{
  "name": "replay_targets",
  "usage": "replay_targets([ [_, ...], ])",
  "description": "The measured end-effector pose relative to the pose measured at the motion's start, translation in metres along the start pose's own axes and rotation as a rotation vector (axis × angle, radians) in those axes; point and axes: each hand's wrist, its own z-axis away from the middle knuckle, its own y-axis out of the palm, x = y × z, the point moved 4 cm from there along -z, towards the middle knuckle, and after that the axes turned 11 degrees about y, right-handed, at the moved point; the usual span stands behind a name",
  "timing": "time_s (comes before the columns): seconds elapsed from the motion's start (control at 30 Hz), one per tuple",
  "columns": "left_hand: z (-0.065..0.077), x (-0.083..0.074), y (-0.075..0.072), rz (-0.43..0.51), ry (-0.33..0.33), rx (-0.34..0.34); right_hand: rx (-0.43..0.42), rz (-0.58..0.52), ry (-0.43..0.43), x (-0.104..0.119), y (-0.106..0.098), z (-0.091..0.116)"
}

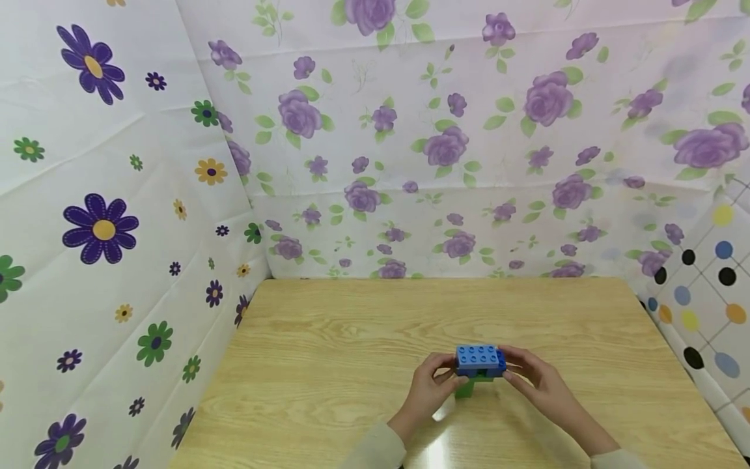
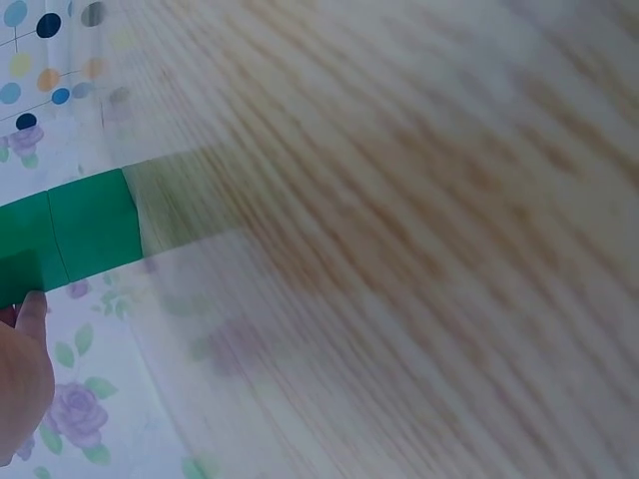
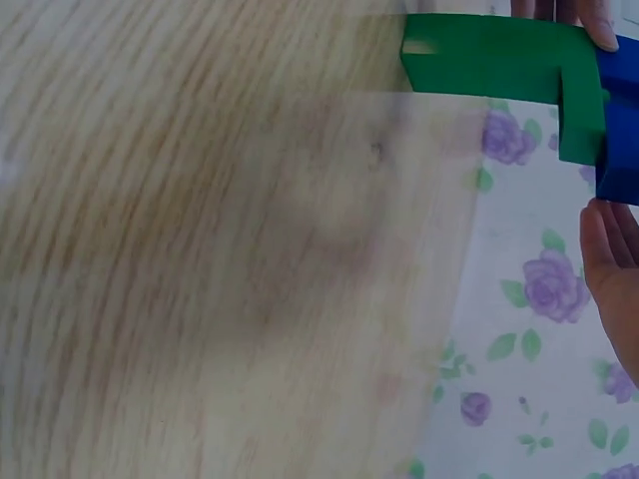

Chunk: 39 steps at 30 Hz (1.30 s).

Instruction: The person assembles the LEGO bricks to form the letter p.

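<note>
A small stack of toy building bricks stands on the table, between both hands. On top lies a light blue studded brick [image 1: 477, 358], with a darker blue brick [image 1: 501, 359] at its right end. Below them, green bricks [image 1: 464, 389] form a column with a piece jutting out sideways, plainest in the right wrist view. My left hand [image 1: 430, 389] pinches the left end of the blue bricks between thumb and fingers. At the opposite end my right hand [image 1: 540, 383] grips the darker blue brick with its thumb and fingers. The left wrist view shows the green column [image 2: 95, 225] reaching the tabletop.
The wood-grain table [image 1: 328, 365] is glossy and reflects the bricks. Purple-rose cloth [image 1: 410, 215] hangs behind it, daisy-patterned cloth [image 1: 170, 273] on the left and dotted cloth [image 1: 697, 306] on the right.
</note>
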Motion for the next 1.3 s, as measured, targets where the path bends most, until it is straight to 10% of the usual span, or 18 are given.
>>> replay_targets([
  [0.63,0.000,0.003,-0.005,0.151,0.046,0.004,-0.021,-0.018,0.050,-0.007,-0.001,-0.005],
  [1.3,-0.006,-0.004,-0.005,0.087,0.033,-0.081,-0.081,0.003,0.126,-0.006,-0.009,-0.013],
])
